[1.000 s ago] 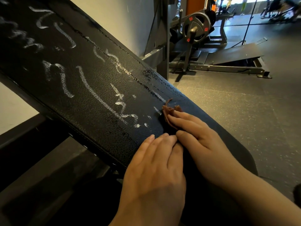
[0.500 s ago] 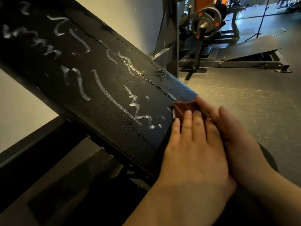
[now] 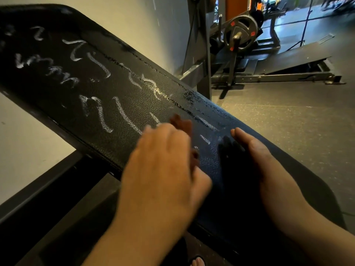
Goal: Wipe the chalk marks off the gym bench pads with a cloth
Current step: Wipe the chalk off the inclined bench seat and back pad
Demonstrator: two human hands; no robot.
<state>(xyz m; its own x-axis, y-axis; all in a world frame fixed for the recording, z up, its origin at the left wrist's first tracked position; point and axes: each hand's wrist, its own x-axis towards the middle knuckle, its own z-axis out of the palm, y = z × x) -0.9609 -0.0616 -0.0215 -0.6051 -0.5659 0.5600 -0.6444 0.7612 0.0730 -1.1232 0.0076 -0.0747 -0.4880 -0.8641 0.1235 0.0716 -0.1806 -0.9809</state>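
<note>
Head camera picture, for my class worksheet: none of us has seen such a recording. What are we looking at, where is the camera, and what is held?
No machine here: a person wears one camera on the head, looking down at their own hands. The sloping black surface is a gym bench pad, scribbled with white chalk marks. The left hand, blurred, presses a brown cloth onto the pad. The right hand rests open on the pad's right edge, holding nothing. Behind stands a weight plate.
</note>
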